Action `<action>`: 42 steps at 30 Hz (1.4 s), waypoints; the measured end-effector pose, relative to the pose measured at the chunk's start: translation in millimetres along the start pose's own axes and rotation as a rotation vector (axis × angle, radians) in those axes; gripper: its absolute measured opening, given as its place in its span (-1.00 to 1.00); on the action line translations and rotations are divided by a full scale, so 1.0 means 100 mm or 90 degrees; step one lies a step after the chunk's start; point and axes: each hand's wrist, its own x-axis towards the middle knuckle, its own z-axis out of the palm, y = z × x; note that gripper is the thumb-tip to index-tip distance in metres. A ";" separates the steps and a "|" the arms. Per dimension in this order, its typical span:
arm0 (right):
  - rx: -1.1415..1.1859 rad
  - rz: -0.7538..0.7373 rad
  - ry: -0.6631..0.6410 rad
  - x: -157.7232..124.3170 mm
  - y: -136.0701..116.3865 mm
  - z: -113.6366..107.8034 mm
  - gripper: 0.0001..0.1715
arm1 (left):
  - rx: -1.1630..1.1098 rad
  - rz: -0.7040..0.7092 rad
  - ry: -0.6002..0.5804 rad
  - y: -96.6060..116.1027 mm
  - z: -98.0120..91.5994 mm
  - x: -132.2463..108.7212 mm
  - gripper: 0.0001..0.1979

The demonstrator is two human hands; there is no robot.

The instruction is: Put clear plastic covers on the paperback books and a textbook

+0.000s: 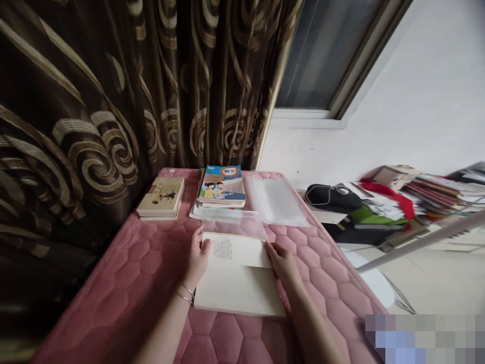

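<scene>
A cream book (237, 283) lies flat on the pink quilted table cover (144, 273) in front of me, its far part showing a page of print. My left hand (197, 257) rests on the book's left far corner, fingers curled over the edge. My right hand (282, 263) presses on the right far edge, fingers bent on the page. A clear plastic sleeve (235, 226) lies just beyond the book.
Further back are a beige book stack (162, 198), a blue-covered book stack (223, 187) and clear plastic sleeves (278, 201). A dark patterned curtain (94, 116) hangs at left. A cluttered desk (397, 207) with a black pouch (331, 197) stands at right.
</scene>
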 end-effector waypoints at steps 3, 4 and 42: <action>-0.015 -0.006 0.021 0.00 0.01 0.03 -0.44 | 0.011 0.006 0.003 -0.02 0.00 0.00 -0.54; -0.017 -0.006 0.027 0.00 0.01 0.04 -0.44 | 0.013 0.006 0.004 -0.03 0.00 0.01 -0.54; 0.417 0.062 -0.012 0.08 0.19 0.10 -0.37 | -0.052 -0.009 -0.009 -0.01 0.01 0.00 -0.47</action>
